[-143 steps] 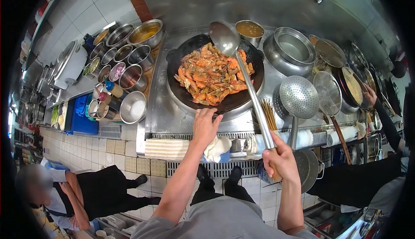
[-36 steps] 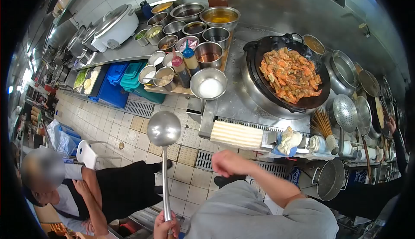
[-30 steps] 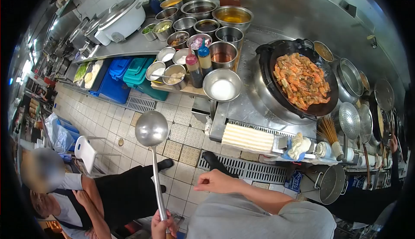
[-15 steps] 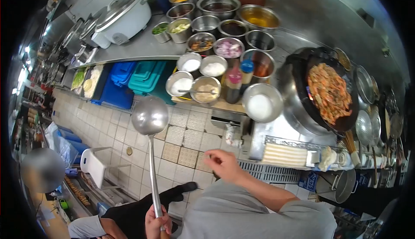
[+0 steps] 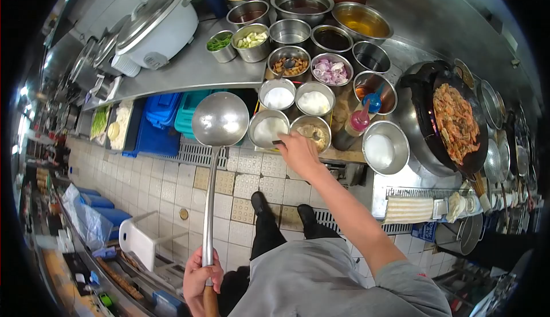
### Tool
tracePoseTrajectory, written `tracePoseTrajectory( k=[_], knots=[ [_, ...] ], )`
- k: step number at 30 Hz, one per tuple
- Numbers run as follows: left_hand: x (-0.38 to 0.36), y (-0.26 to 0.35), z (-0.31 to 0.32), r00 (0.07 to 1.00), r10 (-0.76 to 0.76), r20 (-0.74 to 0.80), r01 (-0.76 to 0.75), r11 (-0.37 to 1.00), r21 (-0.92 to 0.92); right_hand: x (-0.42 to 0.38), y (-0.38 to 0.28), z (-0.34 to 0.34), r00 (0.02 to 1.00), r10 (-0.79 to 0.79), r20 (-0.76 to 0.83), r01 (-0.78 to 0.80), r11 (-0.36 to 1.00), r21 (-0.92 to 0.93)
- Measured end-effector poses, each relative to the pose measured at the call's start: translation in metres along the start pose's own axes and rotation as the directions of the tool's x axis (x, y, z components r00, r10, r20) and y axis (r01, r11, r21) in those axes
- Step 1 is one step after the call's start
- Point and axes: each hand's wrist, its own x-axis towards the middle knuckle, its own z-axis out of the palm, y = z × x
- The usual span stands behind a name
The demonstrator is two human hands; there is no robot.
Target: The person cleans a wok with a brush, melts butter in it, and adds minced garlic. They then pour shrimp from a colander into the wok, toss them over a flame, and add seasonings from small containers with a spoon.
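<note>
A long steel ladle with a wooden grip rises upright in front of me, its round bowl at the top. My left hand is wrapped round its lower handle. My right hand reaches over the near edge of a steel bowl of beige powder. Its fingers are closed on the handle of a small spoon, whose end pokes out on the left; the fingers hide most of it. Beside it on the left sits a bowl of white powder. Two more bowls of white seasoning stand just behind.
A dark wok of reddish cooked food stands at the right. Sauce bottles and a bowl of white grains are nearer. Sauce and chopped-ingredient bowls fill the counter behind. A white stool is at the left.
My right hand has moved forward from above the floor to the beige powder bowl and closed on the spoon. The ladle has risen slightly. The person at lower left has left the view.
</note>
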Motion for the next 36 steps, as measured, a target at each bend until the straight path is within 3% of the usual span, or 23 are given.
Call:
tracePoseTrajectory(
  k=[3, 5, 8, 11, 16, 19, 20, 24, 26, 29, 31, 33, 36],
  knots=[
    [0.036, 0.037, -0.024, 0.997, -0.071, 0.025, 0.069, 0.995, 0.069, 0.008, 0.015, 0.004, 0.998, 0.005, 0.056, -0.001, 0.997, -0.075],
    [0.057, 0.064, -0.037, 0.991, -0.122, 0.055, 0.116, 0.988, 0.103, 0.000, 0.011, -0.002, 0.910, 0.088, -0.405, -0.036, 0.990, 0.136],
    [0.087, 0.094, -0.059, 0.979, -0.185, 0.080, 0.171, 0.972, 0.160, -0.014, 0.012, 0.002, 0.832, 0.163, -0.530, -0.103, 0.985, 0.141],
    [0.112, 0.117, -0.080, 0.967, -0.221, 0.124, 0.190, 0.956, 0.223, -0.036, -0.008, -0.005, 0.830, 0.256, -0.496, -0.215, 0.967, 0.140],
    [0.147, 0.152, -0.097, 0.942, -0.280, 0.185, 0.216, 0.927, 0.305, -0.082, -0.047, -0.004, 0.828, 0.189, -0.528, -0.232, 0.973, -0.017],
    [0.159, 0.162, -0.103, 0.932, -0.305, 0.195, 0.230, 0.915, 0.331, -0.095, -0.051, 0.012, 0.809, 0.247, -0.533, -0.313, 0.949, -0.035],
    [0.162, 0.165, -0.103, 0.933, -0.305, 0.194, 0.229, 0.914, 0.336, -0.097, -0.053, 0.017, 0.755, 0.367, -0.543, -0.378, 0.921, 0.096],
    [0.167, 0.175, -0.101, 0.925, -0.335, 0.179, 0.243, 0.884, 0.400, -0.029, -0.075, 0.017, 0.681, 0.396, -0.616, -0.266, 0.917, 0.297],
    [0.168, 0.175, -0.099, 0.924, -0.340, 0.175, 0.246, 0.879, 0.409, 0.012, -0.067, 0.022, 0.667, 0.561, -0.491, -0.325, 0.812, 0.485],
    [0.170, 0.173, -0.098, 0.928, -0.341, 0.151, 0.259, 0.879, 0.401, 0.055, -0.035, 0.040, 0.687, 0.552, -0.472, -0.331, 0.817, 0.473],
    [0.172, 0.170, -0.101, 0.918, -0.355, 0.176, 0.268, 0.884, 0.384, 0.073, -0.021, 0.050, 0.622, 0.677, -0.394, -0.419, 0.712, 0.563],
    [0.173, 0.167, -0.101, 0.921, -0.360, 0.152, 0.283, 0.883, 0.374, 0.082, -0.008, 0.058, 0.618, 0.663, -0.422, -0.426, 0.734, 0.528],
    [0.176, 0.163, -0.099, 0.911, -0.384, 0.151, 0.313, 0.882, 0.354, 0.091, -0.003, 0.060, 0.579, 0.765, -0.282, -0.391, 0.564, 0.728]
  ],
)
